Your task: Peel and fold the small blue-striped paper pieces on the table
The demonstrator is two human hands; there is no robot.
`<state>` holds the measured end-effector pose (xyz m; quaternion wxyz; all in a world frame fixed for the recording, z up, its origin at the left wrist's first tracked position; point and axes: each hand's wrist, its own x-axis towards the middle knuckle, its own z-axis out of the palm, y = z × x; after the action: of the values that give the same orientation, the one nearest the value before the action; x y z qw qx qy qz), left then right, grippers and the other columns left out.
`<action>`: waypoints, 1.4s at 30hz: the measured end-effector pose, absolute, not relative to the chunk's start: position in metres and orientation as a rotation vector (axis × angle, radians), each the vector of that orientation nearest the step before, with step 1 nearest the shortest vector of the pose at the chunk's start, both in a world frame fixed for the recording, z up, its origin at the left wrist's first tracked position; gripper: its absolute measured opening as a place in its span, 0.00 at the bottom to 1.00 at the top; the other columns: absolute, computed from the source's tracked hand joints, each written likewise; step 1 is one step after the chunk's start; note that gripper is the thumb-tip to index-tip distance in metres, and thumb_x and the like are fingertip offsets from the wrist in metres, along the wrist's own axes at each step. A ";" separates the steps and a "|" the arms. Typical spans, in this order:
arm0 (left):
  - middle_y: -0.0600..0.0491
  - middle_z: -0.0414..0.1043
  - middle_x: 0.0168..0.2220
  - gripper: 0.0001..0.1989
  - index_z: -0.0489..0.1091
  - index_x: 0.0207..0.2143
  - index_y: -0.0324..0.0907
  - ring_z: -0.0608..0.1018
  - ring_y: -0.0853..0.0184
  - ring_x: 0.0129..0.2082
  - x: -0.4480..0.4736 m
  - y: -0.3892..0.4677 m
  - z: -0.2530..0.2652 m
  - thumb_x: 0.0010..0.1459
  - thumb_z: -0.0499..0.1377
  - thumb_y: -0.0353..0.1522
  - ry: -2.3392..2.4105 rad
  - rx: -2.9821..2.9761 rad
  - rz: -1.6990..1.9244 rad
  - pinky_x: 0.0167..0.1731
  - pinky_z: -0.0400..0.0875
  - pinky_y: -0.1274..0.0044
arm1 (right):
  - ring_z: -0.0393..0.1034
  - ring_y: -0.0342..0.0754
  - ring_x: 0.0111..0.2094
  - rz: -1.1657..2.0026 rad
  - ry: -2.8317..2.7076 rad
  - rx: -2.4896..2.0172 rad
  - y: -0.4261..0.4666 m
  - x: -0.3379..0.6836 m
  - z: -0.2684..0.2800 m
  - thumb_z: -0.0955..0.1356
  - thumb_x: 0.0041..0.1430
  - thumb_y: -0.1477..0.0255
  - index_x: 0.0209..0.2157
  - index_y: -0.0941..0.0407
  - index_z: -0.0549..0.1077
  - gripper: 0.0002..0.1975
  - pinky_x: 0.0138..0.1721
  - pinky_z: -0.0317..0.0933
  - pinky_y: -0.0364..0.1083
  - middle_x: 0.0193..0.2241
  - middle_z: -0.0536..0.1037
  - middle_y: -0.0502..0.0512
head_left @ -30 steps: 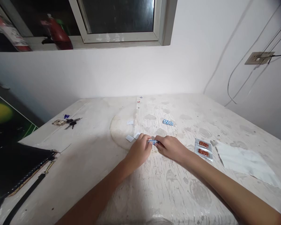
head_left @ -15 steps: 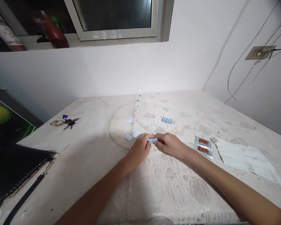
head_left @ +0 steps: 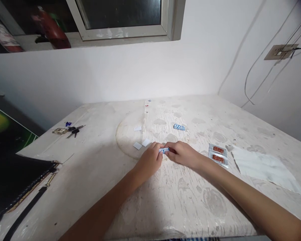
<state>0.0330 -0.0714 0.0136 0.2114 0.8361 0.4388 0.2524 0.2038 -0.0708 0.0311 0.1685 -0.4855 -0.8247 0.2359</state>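
Note:
Between my two hands is a small blue-and-white printed packet (head_left: 164,150), pinched at its left end by my left hand (head_left: 151,156) and at its right end by my right hand (head_left: 180,153). Fingers cover both ends, so its full shape is hidden. A similar flat blue-and-white piece (head_left: 179,127) lies on the table beyond my right hand. Just past my left hand are two small pale cards, one nearer the left (head_left: 137,145) and the other close to my knuckles (head_left: 145,142). Farther back lies another white card (head_left: 137,128).
Right of my right forearm lies a silver blister strip (head_left: 218,155) with two reddish-brown pieces, beside a white cloth (head_left: 264,169). Keys (head_left: 75,130) and a black bag (head_left: 20,179) with a strap occupy the left side. Cables hang from a wall socket (head_left: 281,52).
The camera view has tilted slightly downward. Both hands keep their pinch on the packet, which appears turned a little, with more of its printed face showing.

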 end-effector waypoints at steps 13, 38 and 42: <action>0.50 0.64 0.37 0.11 0.62 0.39 0.40 0.68 0.67 0.36 0.034 -0.071 0.012 0.58 0.43 0.27 1.233 2.344 0.683 0.37 0.64 0.73 | 0.52 0.40 0.19 0.532 -2.370 -1.525 -0.078 0.216 0.045 0.59 0.54 0.72 0.26 0.56 0.62 0.05 0.21 0.43 0.41 0.18 0.64 0.48; 0.51 0.62 0.33 0.12 0.61 0.37 0.41 0.66 0.70 0.26 0.040 -0.075 0.018 0.61 0.39 0.28 1.435 2.649 0.346 0.25 0.59 0.77 | 0.45 0.38 0.17 0.390 -2.487 -1.603 -0.085 0.203 0.052 0.58 0.55 0.76 0.26 0.56 0.62 0.06 0.21 0.38 0.42 0.17 0.59 0.48; 0.51 0.63 0.33 0.12 0.61 0.36 0.41 0.65 0.69 0.26 0.040 -0.074 0.018 0.61 0.39 0.29 1.449 2.673 0.337 0.25 0.58 0.77 | 0.43 0.38 0.17 0.370 -2.485 -1.599 -0.085 0.203 0.051 0.58 0.55 0.76 0.26 0.56 0.61 0.06 0.20 0.38 0.42 0.17 0.59 0.48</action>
<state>0.0396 -0.0743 0.0175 0.0411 0.8731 0.4732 0.1101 0.2031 -0.0846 0.0505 0.0817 -0.5352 -0.8316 0.1239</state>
